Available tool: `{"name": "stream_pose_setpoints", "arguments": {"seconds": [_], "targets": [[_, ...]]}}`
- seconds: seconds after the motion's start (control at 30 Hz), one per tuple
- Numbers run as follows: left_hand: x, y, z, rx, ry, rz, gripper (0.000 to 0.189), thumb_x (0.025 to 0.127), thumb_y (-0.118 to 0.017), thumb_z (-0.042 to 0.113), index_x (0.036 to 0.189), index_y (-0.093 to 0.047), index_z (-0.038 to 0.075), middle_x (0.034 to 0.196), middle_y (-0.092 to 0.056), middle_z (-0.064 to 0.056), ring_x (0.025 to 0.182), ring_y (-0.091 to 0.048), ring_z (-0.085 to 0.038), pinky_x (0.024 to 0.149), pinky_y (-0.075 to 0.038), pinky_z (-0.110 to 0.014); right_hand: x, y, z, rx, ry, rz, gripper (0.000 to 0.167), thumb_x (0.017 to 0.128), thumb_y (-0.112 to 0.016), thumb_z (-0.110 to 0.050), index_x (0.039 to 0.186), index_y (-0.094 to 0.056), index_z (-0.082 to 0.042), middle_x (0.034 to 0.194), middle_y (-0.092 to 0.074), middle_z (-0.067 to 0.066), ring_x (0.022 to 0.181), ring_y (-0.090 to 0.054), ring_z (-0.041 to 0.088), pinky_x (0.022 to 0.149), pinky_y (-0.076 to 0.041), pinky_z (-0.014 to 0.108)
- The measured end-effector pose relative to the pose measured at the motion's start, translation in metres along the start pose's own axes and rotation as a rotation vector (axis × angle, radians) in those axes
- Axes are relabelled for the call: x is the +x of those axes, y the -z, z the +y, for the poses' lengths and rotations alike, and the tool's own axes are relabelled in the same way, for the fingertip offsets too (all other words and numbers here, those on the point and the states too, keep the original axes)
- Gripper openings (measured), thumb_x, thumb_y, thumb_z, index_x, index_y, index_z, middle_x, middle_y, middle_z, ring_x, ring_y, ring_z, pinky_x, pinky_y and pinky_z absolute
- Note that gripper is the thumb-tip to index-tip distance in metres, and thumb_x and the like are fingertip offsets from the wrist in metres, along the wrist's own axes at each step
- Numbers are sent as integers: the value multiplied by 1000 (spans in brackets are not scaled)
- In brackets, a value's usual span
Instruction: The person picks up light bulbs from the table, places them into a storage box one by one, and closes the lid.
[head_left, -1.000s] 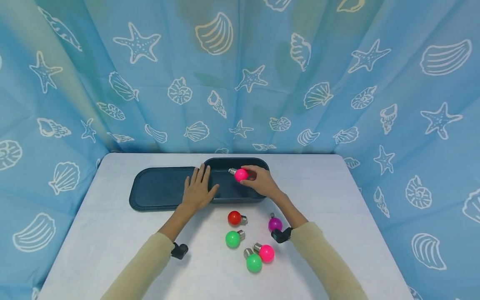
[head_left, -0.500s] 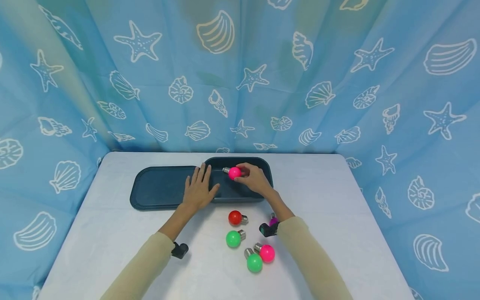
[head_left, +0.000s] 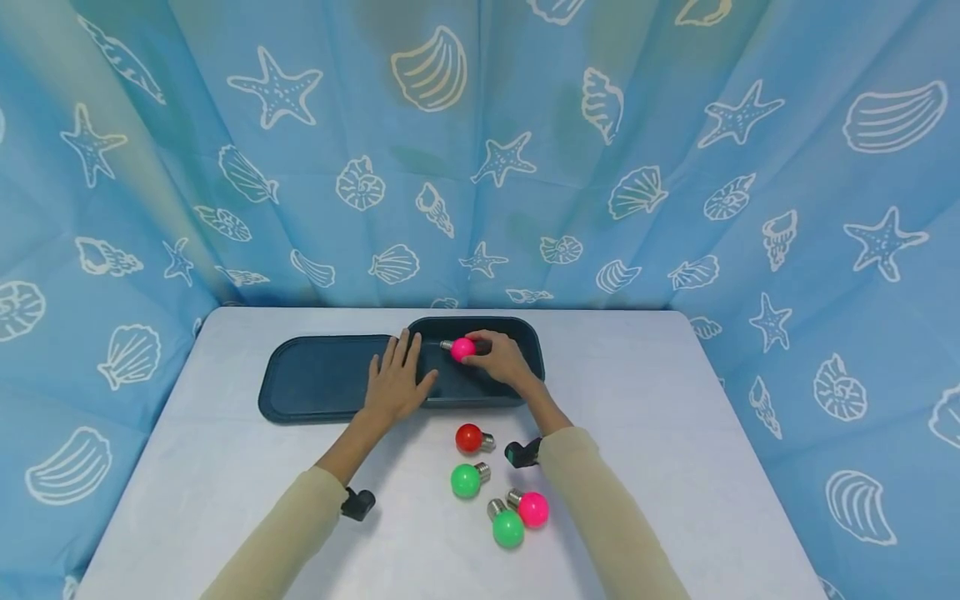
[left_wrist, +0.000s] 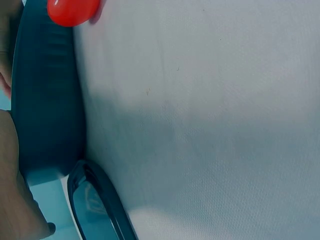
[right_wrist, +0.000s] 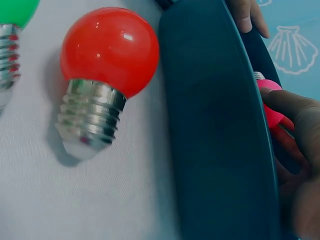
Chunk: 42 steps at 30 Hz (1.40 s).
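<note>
My right hand (head_left: 501,361) pinches a pink light bulb (head_left: 462,349) between thumb and fingers, inside the dark box (head_left: 472,403). The bulb's metal screw base points left. In the right wrist view, the box wall (right_wrist: 215,125) partly covers that pink bulb (right_wrist: 272,107). Fingers spread and straight, my left hand (head_left: 393,383) rests at the box's left end, where a dark flat lid (head_left: 322,379) lies alongside. Below the box are a red bulb (head_left: 468,438), a green bulb (head_left: 465,481), another green bulb (head_left: 508,528) and a second pink bulb (head_left: 533,509).
All this lies on a white-covered table (head_left: 637,383). A blue curtain (head_left: 480,208) with shell and starfish prints hangs behind it and along both sides. Each wrist carries a small black camera, the right one (head_left: 522,454) above the table near the red bulb.
My right hand has moved left and slightly inward with the pink bulb inside the box. The right sleeve now covers the purple bulb seen earlier. My left hand stays in place.
</note>
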<state>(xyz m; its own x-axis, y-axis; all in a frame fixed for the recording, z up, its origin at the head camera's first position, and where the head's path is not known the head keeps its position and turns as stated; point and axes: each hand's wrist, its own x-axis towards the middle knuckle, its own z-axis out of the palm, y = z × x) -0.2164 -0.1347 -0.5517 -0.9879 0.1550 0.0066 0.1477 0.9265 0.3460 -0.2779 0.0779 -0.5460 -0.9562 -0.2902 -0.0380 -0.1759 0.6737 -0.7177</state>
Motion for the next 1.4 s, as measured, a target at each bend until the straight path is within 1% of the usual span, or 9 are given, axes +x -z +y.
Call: {"name": "stream_pose_setpoints", "arguments": {"seconds": [0.07, 0.17, 0.3, 0.43, 0.67, 1.0, 1.4], "targets": [[-1, 0, 0, -7, 2, 6, 79, 102, -49, 48, 161, -15, 7, 165, -10, -17, 150, -11, -39, 115, -14, -64, 1, -4, 0, -6, -4, 5, 46, 91, -75, -23, 134, -64, -12, 133, -61, 12, 115, -57, 30, 99, -48, 47], [-1, 0, -1, 1, 4, 7, 78, 103, -48, 48, 161, -15, 7, 165, -10, -17, 150, -11, -39, 115, -14, -64, 2, -9, -2, 9, -19, -1, 46, 92, -75, -23, 135, -63, -12, 134, -60, 13, 117, -55, 31, 100, -47, 50], [-1, -1, -2, 3, 0, 7, 77, 103, -46, 49, 161, -15, 8, 166, -9, -17, 150, -11, -39, 115, -15, -64, 2, -14, -5, 42, -39, -24, 46, 92, -74, -22, 136, -62, -11, 136, -59, 14, 119, -55, 32, 101, -47, 48], [0, -2, -2, -1, -13, 18, 76, 104, -44, 50, 161, -16, 7, 165, -11, -18, 149, -12, -39, 115, -15, -64, 3, -17, -6, 40, -50, -29, 46, 92, -74, -21, 135, -62, -11, 135, -59, 13, 116, -56, 31, 100, -48, 46], [0, -3, -2, 22, -10, 2, 76, 104, -41, 51, 161, -14, 9, 166, -9, -16, 150, -12, -38, 115, -15, -63, 3, -19, -7, 41, -56, -33, 45, 93, -74, -21, 135, -63, -10, 133, -61, 14, 113, -57, 30, 97, -50, 44], [0, -2, -2, 16, -10, 6, 74, 104, -42, 50, 161, -16, 9, 166, -10, -16, 149, -13, -38, 115, -16, -63, 4, -19, -6, 45, -95, -32, 44, 93, -73, -22, 135, -63, -11, 132, -60, 14, 114, -56, 31, 99, -49, 45], [-2, 2, 0, 19, -8, -14, 75, 105, -41, 50, 161, -14, 9, 166, -8, -16, 150, -11, -38, 115, -16, -63, 3, -17, -4, 42, -85, -31, 45, 93, -73, -21, 135, -62, -11, 133, -60, 13, 114, -57, 30, 99, -49, 43]]}}
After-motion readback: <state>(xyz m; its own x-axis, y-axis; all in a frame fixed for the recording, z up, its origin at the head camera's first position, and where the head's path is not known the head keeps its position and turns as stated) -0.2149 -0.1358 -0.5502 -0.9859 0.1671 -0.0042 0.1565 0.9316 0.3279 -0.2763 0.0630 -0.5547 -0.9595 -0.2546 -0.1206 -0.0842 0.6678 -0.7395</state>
